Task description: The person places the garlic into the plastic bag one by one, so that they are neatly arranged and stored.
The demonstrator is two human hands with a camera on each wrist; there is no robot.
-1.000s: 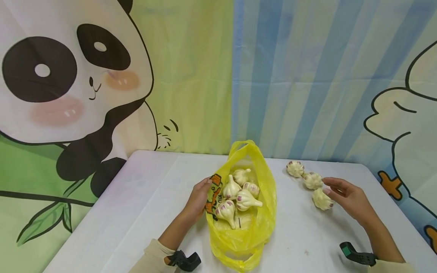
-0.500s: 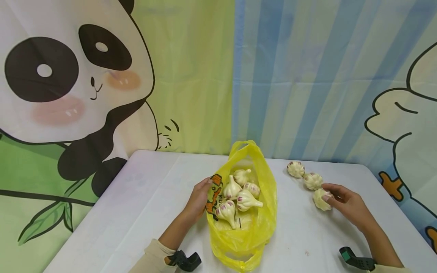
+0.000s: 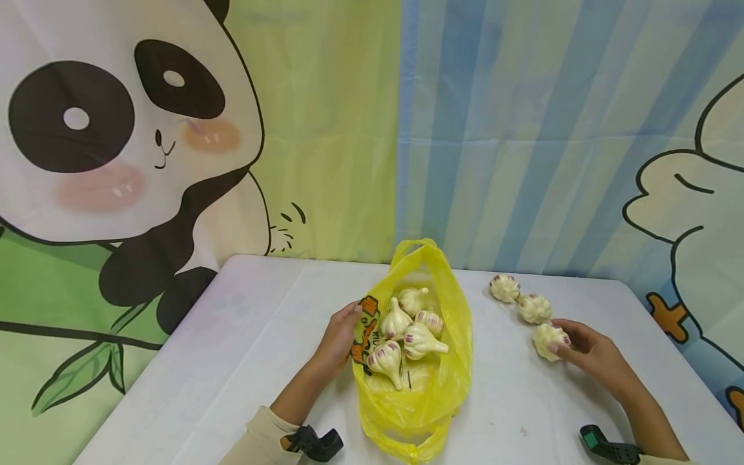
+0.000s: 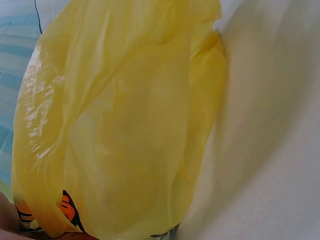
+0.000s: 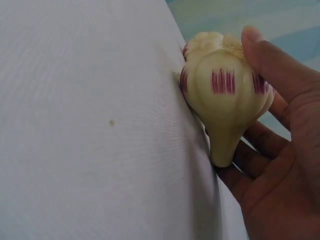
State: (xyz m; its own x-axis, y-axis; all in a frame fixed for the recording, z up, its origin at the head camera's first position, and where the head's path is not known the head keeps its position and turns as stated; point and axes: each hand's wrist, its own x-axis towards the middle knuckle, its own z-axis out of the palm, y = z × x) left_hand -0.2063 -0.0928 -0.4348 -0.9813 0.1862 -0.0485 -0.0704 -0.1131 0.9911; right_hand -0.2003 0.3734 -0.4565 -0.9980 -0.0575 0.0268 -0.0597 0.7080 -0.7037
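Note:
My left hand (image 3: 337,339) grips the left edge of a yellow plastic bag (image 3: 459,329) with an orange cartoon print. The bag's mouth gapes toward me, and several white garlic bulbs (image 3: 395,321) with purple streaks lie inside. On the right, my right hand (image 3: 595,358) pinches a garlic bulb (image 3: 546,341), thumb on the near side and fingers behind. The right wrist view has this bulb (image 5: 225,95) close against the white cloth, its stem pointing down in that picture. Yellow plastic (image 4: 130,130) fills most of the left wrist view.
Two more garlic bulbs, one in the middle (image 3: 535,309) and one farther back (image 3: 504,288), sit in a line beyond the pinched one. All rests on a white-covered table (image 3: 250,336). Behind its back edge hangs a printed curtain (image 3: 325,129) with a panda.
My right hand has come down and closed its thumb and fingers on the nearest garlic bulb, which has tipped a little. My left hand and the bag stay in place.

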